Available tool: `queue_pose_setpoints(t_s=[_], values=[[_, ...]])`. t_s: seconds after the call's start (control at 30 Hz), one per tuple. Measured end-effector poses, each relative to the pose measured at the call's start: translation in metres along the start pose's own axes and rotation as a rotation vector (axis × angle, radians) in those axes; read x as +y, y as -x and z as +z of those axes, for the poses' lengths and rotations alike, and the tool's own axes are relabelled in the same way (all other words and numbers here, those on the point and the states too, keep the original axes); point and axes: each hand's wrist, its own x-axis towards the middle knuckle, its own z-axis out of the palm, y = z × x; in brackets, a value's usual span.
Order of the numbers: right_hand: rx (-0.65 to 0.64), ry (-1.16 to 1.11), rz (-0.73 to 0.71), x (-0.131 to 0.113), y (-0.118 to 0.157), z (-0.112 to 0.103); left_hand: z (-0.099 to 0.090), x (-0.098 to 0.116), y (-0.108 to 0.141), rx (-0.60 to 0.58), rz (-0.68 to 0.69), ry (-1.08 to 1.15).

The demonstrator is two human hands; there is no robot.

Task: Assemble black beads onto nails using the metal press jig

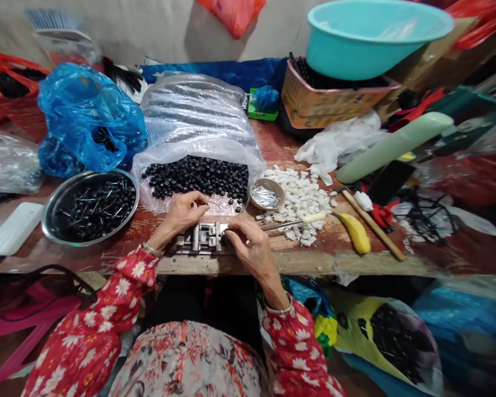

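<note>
A small metal jig (202,238) lies at the table's front edge. My left hand (187,212) is above its left side, thumb and fingertips pinched together; what is between them is too small to name. At the jig's right end my right hand (251,247) has its fingers closed around a small dark piece. Behind the jig, black round parts (198,175) spill from a clear plastic bag (198,105). A small bowl (268,194) of metal pins stands right of them, next to a pile of white pieces (303,198).
To the left stand a steel bowl (133,216) of black parts with pins and a blue bag (86,110). At the right lie a screwdriver (312,219), a banana (356,234) and a wooden stick (374,226). A turquoise basin (367,41) sits behind.
</note>
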Motion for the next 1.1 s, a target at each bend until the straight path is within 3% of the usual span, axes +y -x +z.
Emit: queue_pose_setpoints(t_s=[0.17, 0.33, 0.53, 0.7, 0.87, 1.1], values=[[-0.094, 0.051, -0.082, -0.009, 0.009, 0.016, -0.019, 0.004, 0.065, 0.103, -0.018, 0.034], [-0.153, 0.204, -0.132, -0.011, 0.01, 0.033, -0.019, 0.001, 0.1, 0.177, 0.104, -0.029], [-0.16, 0.412, -0.138, -0.013, 0.015, 0.043, -0.011, -0.011, 0.112, 0.209, 0.116, -0.088], [-0.107, 0.403, -0.132, -0.011, 0.02, 0.048, -0.013, -0.015, 0.117, 0.193, 0.171, -0.115], [-0.073, 0.417, -0.137, -0.01, 0.023, 0.05, -0.02, -0.019, 0.119, 0.274, 0.143, -0.128], [-0.058, 0.357, -0.111, -0.008, 0.022, 0.052, -0.021, -0.026, 0.118, 0.182, 0.172, -0.083]])
